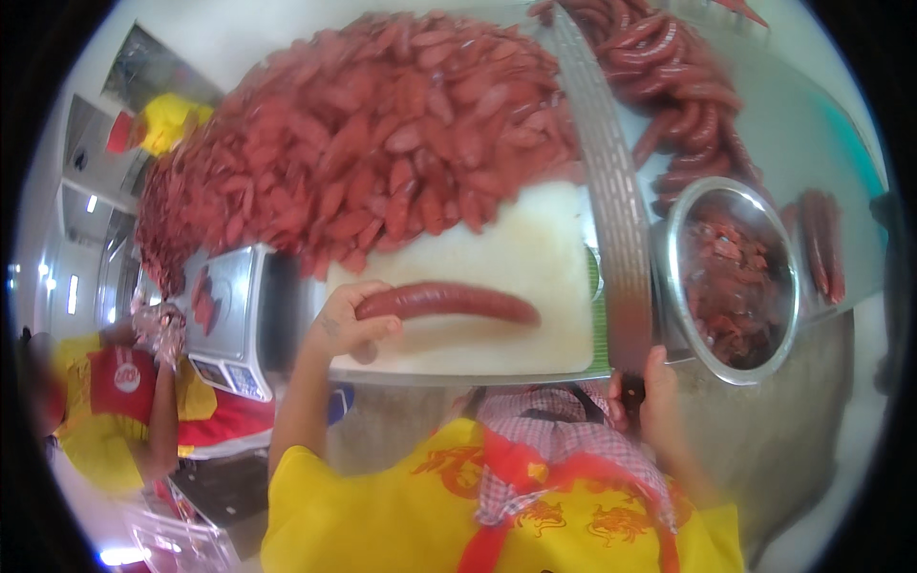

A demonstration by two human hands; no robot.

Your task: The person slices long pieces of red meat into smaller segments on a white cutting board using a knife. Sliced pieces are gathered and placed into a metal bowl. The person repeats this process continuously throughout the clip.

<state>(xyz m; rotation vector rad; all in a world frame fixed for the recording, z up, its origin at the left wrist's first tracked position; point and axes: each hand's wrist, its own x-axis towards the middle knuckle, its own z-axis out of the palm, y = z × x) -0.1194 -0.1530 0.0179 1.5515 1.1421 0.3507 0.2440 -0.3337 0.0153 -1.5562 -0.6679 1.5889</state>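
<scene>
One whole reddish-brown sausage (454, 300) lies across a white cutting board (468, 355). The fingers of my left hand (346, 327) are closed round its left end. In my right hand (657, 399), at the table's front edge, is the dark handle of a long, broad knife (616, 191). Its dimpled blade points away from me, along the board's right side, with the tip up by the far sausages. Behind the board rises a big heap of slanted sausage slices (382, 124), spilling onto the board's far edge.
Right of the knife stands a steel bowl (676, 277) of sausage pieces. Whole sausages (683, 91) are piled behind it, and a few more (821, 244) lie to its right. A weighing scale (234, 320) is at left. Beside it works a person in yellow and red (124, 382), wearing clear gloves.
</scene>
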